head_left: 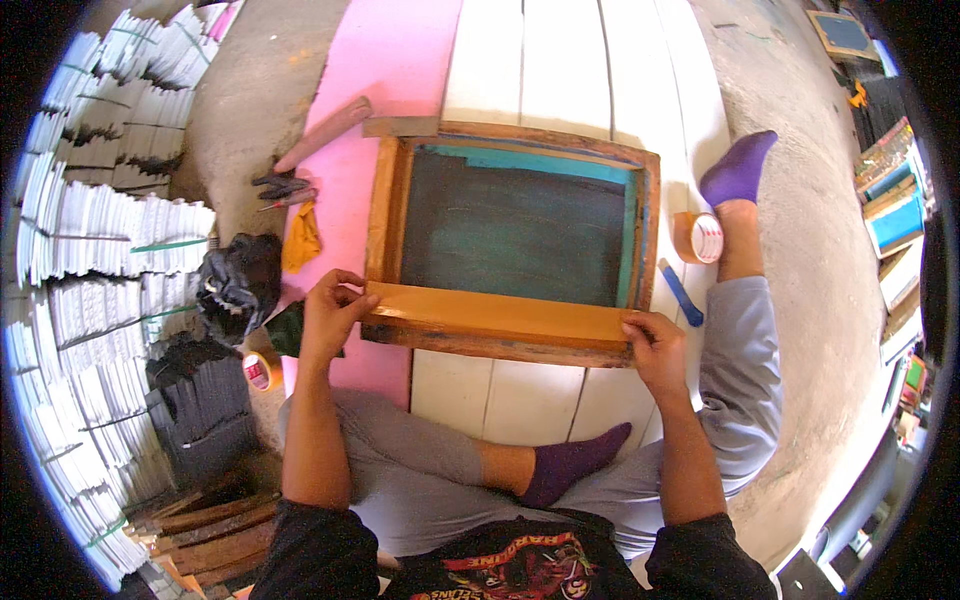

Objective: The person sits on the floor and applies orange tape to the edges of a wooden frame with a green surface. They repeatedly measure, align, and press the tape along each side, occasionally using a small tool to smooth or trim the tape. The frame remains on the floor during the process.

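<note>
Head view: wooden frame (515, 240) with dark mesh lying flat on white boards (560, 60), directly ahead of crossed legs; wide brown tape strip (495, 312) laid along near rail of frame. Left hand (330, 315) at left end of strip, thumb and fingers pinched on tape corner; right hand (655, 345) at right end, fingers curled down and pressing strip onto rail, nothing else held. Tape judged thin, light, floppy and sticky on one face; likely to crease or cling to itself if slack; best held by extreme ends, taut. Frame judged stiff and moderately light; mesh judged delicate, so grip belongs on wooden rails, never on mesh. Tape roll (700, 238) just right of frame beside purple sock (738, 170); blue tool (680, 292) near right corner; second small roll (260, 370) at left by black cloth (238, 280); stacked white sheets (90, 250) far left.
</note>
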`<action>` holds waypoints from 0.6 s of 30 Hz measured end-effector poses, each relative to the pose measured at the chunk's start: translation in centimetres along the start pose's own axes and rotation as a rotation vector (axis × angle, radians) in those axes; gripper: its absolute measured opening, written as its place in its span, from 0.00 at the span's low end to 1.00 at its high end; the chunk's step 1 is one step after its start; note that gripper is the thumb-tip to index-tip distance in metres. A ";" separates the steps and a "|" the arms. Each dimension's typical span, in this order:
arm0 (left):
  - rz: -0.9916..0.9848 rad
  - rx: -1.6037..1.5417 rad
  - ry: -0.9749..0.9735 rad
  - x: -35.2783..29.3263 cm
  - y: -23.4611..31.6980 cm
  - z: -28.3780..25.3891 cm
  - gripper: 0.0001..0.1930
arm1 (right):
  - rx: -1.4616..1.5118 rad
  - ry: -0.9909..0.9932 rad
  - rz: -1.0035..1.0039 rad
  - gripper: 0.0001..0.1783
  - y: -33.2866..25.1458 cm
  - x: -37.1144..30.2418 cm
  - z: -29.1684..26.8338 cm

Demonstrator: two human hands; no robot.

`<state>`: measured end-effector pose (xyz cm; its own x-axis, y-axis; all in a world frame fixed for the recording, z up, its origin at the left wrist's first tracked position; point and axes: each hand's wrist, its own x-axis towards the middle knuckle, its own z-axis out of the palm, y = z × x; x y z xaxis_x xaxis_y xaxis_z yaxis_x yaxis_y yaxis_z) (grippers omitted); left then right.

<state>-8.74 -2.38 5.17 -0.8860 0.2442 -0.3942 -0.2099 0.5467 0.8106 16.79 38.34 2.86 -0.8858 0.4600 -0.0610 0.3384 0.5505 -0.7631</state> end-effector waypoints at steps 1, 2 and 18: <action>0.015 0.028 0.003 -0.2 -0.4 -0.1 0.14 | -0.009 -0.012 -0.014 0.06 -0.2 0.2 0.0; 0.056 0.051 -0.045 0.9 0.8 0.4 0.13 | -0.042 0.017 0.005 0.06 -0.9 -0.5 -0.9; 0.022 0.302 -0.098 -1.2 -0.4 -0.9 0.11 | -0.032 -0.151 0.112 0.09 -0.1 -0.1 -0.5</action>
<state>-7.95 -3.64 5.72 -0.8416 0.3270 -0.4298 -0.0457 0.7499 0.6600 16.96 38.59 3.28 -0.8787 0.4111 -0.2427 0.4457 0.5245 -0.7255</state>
